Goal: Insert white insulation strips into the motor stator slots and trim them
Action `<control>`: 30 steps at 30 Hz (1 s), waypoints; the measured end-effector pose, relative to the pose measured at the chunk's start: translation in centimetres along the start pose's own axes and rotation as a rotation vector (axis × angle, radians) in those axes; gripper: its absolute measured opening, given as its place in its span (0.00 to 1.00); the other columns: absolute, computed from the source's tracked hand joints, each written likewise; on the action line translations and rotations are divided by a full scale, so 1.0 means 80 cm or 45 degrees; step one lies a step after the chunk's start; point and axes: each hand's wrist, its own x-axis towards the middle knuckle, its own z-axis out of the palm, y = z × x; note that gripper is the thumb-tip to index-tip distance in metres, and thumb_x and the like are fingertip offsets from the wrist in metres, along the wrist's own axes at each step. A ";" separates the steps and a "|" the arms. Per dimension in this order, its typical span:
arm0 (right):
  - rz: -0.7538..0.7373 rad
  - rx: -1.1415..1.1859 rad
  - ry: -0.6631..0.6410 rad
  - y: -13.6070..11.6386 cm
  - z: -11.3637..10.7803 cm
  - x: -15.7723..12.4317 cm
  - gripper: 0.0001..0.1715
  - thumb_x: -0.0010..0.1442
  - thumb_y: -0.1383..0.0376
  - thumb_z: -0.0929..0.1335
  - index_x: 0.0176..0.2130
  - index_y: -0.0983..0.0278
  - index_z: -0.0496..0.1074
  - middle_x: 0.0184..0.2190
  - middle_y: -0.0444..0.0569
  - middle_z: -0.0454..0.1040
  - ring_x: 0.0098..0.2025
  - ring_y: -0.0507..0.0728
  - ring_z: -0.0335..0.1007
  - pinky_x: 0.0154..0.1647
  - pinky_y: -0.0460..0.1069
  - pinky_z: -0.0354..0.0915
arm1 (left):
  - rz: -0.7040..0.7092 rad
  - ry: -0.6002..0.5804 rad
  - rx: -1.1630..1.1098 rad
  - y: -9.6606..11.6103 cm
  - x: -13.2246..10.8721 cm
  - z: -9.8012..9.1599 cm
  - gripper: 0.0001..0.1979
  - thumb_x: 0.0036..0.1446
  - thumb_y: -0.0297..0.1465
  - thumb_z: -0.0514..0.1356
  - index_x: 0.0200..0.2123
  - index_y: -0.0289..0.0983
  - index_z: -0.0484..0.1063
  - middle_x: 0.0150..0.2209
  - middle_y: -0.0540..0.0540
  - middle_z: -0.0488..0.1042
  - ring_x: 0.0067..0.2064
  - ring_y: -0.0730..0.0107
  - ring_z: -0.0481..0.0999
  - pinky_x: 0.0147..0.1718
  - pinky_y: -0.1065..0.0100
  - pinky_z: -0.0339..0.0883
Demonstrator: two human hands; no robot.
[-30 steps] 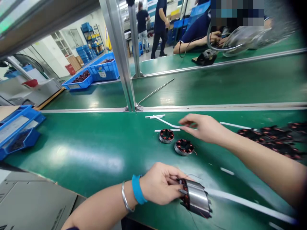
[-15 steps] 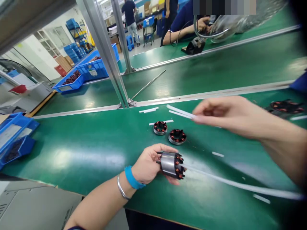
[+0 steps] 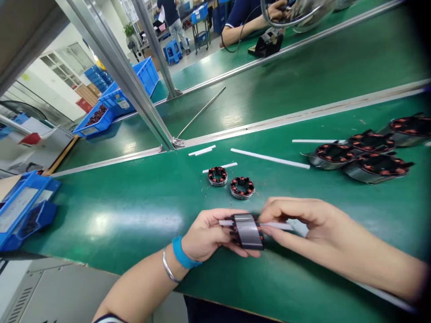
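My left hand (image 3: 210, 231) is wrapped round a motor stator (image 3: 248, 231), a steel cylinder with black end pieces and copper windings, held on its side. Against the stator's right end, my right hand (image 3: 303, 224) pinches a white strip (image 3: 278, 225) between thumb and fingers. A short white end (image 3: 225, 223) sticks out on the stator's left side. More white strip (image 3: 384, 296) shows below my right forearm, its middle part hidden. Just beyond my hands lie a small stator ring (image 3: 217, 176) and a second stator ring (image 3: 242, 188).
Several larger stators (image 3: 373, 168) stand at the right. Loose white strips (image 3: 269, 158) lie on the green bench (image 3: 134, 197). Blue bins (image 3: 30, 206) sit at the left, beside a metal post (image 3: 117, 67). Across the bench, a co-worker's arm (image 3: 247, 33) is near a black holder (image 3: 267, 44).
My right hand has come down and left from above the bench to the stator's right end. A long white strip now lies where that hand was. White strip now protrudes from the stator's left side.
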 end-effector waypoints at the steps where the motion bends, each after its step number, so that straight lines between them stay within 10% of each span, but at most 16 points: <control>1: -0.009 -0.002 0.042 0.004 0.005 -0.001 0.20 0.54 0.49 0.66 0.22 0.58 0.71 0.20 0.45 0.69 0.23 0.54 0.63 0.25 0.49 0.61 | 0.015 0.037 0.064 -0.002 0.000 0.002 0.29 0.42 0.30 0.68 0.51 0.32 0.72 0.35 0.41 0.79 0.32 0.61 0.82 0.28 0.71 0.74; 7: -0.024 0.011 0.091 0.036 0.025 -0.004 0.13 0.54 0.53 0.68 0.25 0.57 0.73 0.24 0.46 0.73 0.25 0.56 0.69 0.26 0.49 0.65 | 0.151 0.286 0.234 -0.016 -0.003 0.011 0.31 0.45 0.44 0.68 0.47 0.29 0.73 0.31 0.41 0.77 0.26 0.70 0.78 0.25 0.70 0.73; 22: 0.165 0.122 0.214 0.017 0.046 -0.011 0.24 0.48 0.49 0.70 0.15 0.58 0.59 0.26 0.49 0.73 0.28 0.61 0.69 0.30 0.55 0.65 | 0.106 0.237 0.136 -0.020 -0.002 0.015 0.16 0.47 0.29 0.66 0.41 0.28 0.74 0.24 0.48 0.71 0.21 0.77 0.73 0.20 0.75 0.69; 30: 0.090 -0.061 -0.149 0.023 -0.018 0.046 0.24 0.51 0.43 0.67 0.22 0.58 0.68 0.32 0.53 0.77 0.33 0.60 0.74 0.33 0.53 0.69 | 0.194 0.182 0.041 -0.014 -0.002 0.010 0.25 0.40 0.34 0.70 0.42 0.30 0.71 0.37 0.42 0.73 0.24 0.72 0.76 0.19 0.71 0.72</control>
